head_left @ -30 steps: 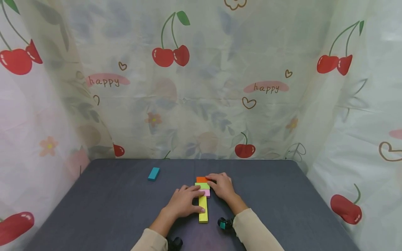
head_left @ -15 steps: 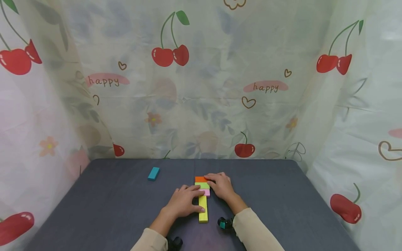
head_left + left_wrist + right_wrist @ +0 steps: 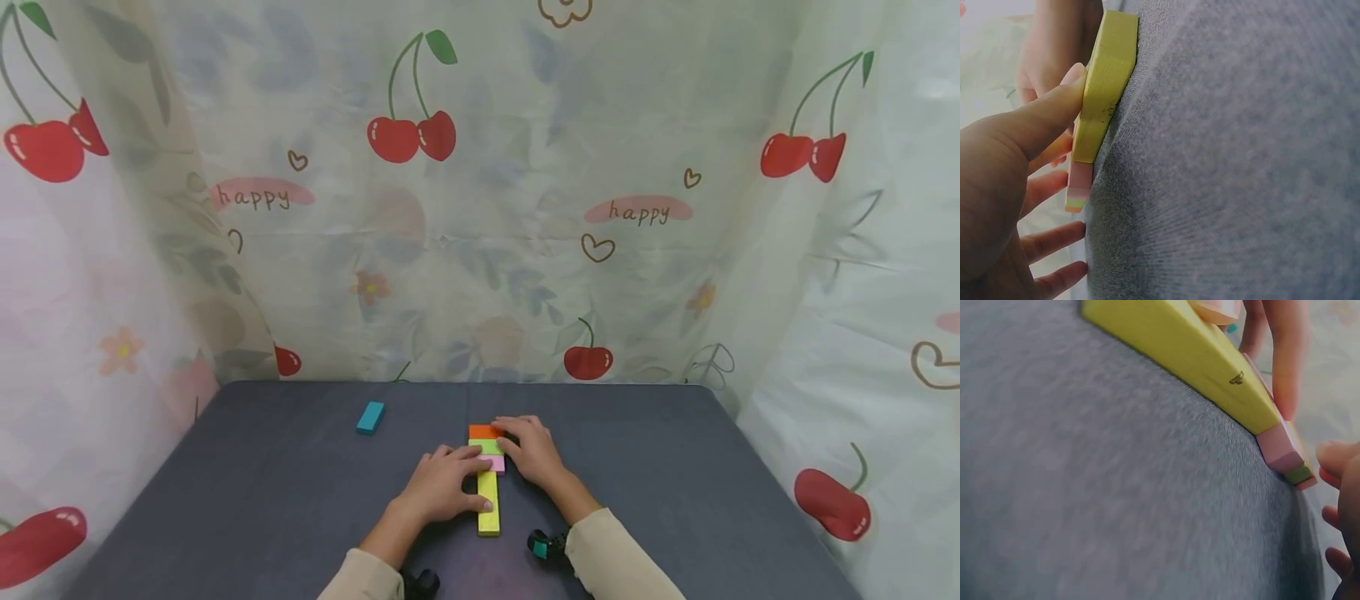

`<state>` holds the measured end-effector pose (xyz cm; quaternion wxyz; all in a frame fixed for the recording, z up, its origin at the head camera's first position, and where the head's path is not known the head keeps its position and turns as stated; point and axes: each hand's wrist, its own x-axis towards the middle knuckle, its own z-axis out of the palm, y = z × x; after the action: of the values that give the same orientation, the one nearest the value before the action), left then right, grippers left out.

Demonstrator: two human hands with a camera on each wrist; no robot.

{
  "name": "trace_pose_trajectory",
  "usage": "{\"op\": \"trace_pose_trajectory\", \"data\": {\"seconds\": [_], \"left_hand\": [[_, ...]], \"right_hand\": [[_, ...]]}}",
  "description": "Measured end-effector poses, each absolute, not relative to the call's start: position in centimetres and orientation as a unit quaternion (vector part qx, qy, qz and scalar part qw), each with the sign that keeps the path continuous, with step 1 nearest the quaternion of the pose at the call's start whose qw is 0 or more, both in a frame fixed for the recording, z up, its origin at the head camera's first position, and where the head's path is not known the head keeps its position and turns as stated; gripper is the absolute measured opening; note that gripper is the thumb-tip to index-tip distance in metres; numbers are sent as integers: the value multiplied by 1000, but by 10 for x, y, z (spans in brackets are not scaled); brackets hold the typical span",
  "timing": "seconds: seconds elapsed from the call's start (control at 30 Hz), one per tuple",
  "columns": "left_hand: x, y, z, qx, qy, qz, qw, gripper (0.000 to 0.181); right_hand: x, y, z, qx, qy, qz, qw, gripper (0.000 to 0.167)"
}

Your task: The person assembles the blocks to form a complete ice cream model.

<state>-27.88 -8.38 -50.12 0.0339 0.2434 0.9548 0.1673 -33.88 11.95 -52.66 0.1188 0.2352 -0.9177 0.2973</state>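
Observation:
On the dark cloth, a long yellow block (image 3: 488, 517) lies lengthwise, with a pink block (image 3: 497, 468), a light green block (image 3: 486, 447) and an orange block (image 3: 480, 432) crosswise beyond it in a touching row. The left hand (image 3: 441, 486) rests its thumb on the yellow block (image 3: 1104, 81) and its spread fingertips on the pink and green blocks. At the far right end of the row, the right hand (image 3: 534, 450) touches the orange and green blocks with thumb and fingertips. In the right wrist view the pink block (image 3: 1280, 447) abuts the yellow one.
A blue block (image 3: 371, 417) lies apart, at the back left of the dark-covered table (image 3: 637, 467). Behind and beside the table hangs a curtain (image 3: 495, 208) with cherries printed on it. Black straps with small devices sit at both wrists.
The orange block has shifted slightly left and sits more in line with the green one. Both hands have stayed nearly where they were; the head view has tilted a little.

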Motion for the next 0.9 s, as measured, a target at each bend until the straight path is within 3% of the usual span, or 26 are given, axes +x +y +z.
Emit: {"op": "trace_pose_trajectory", "data": {"seconds": [0.17,0.5,0.9], "left_hand": [[-279,-84,-501,248,954,164,27,68],[-280,-85,-501,251,955,159,23,68],[-278,-84,-501,252,954,161,25,68]], "right_hand": [[-332,129,-525,270,-912,293,98,42],[-320,135,-524,312,-924,221,23,74],[-316,132,-522,316,-930,189,0,77]]}}
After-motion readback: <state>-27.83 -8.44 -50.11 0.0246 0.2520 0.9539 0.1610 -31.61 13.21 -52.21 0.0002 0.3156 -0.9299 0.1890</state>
